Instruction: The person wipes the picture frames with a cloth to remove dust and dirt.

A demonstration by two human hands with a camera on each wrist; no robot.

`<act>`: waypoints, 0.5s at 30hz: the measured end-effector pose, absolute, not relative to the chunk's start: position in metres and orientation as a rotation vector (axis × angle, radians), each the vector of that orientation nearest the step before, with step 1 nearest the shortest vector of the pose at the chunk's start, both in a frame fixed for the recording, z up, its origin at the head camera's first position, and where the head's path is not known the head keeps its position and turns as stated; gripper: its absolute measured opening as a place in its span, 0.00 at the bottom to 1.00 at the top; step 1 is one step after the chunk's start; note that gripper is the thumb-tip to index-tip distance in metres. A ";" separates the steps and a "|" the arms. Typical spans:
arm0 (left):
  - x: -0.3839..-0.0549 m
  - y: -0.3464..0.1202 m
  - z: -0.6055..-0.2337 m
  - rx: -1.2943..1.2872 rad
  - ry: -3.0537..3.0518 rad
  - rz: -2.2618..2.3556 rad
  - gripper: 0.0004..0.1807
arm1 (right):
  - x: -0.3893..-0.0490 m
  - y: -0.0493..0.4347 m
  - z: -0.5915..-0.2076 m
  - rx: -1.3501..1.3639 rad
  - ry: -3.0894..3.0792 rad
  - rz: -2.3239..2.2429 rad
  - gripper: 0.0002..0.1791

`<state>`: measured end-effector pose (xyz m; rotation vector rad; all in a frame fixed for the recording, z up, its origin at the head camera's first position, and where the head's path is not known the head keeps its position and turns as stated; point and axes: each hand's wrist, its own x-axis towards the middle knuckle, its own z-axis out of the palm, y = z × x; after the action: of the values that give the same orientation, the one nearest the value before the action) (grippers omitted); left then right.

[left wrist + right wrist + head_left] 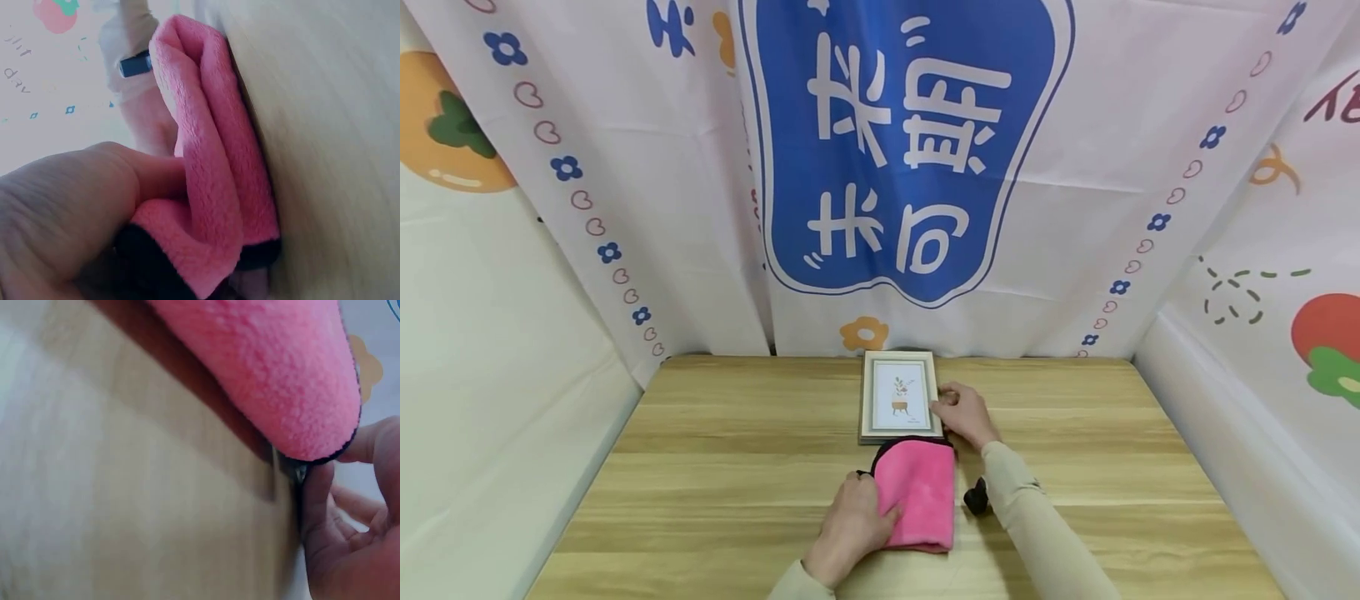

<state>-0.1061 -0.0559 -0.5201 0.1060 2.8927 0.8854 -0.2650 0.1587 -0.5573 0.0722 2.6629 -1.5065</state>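
Observation:
A picture frame point(866, 392) with a pale border and a plant print lies near the table's back edge. My right hand point(966, 412) is at its right side, thumb and fingers holding the edge. In the right wrist view, the fingers point(319, 494) meet the frame's edge close to the cloth. A folded pink fleece cloth point(921, 500) with black edging sits just in front of the frame, its far end at the frame's near edge. My left hand point(853, 525) grips the cloth's left side, the thumb pressed into the folds in the left wrist view.
The wood-grain table point(722, 467) spreads to both sides. A printed white curtain point(700, 275) hangs behind its back edge, and white printed sheets stand at left and right. A small black object point(976, 497) is beside the right sleeve.

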 end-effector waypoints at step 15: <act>-0.123 -0.091 -0.504 0.122 2.624 1.293 0.35 | -0.267 0.161 -0.561 0.098 2.549 -1.657 0.26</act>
<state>-0.1227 -0.0907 -0.5038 0.1216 2.6236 1.2928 -0.2671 0.1610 -0.5612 0.0980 2.5487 -1.6571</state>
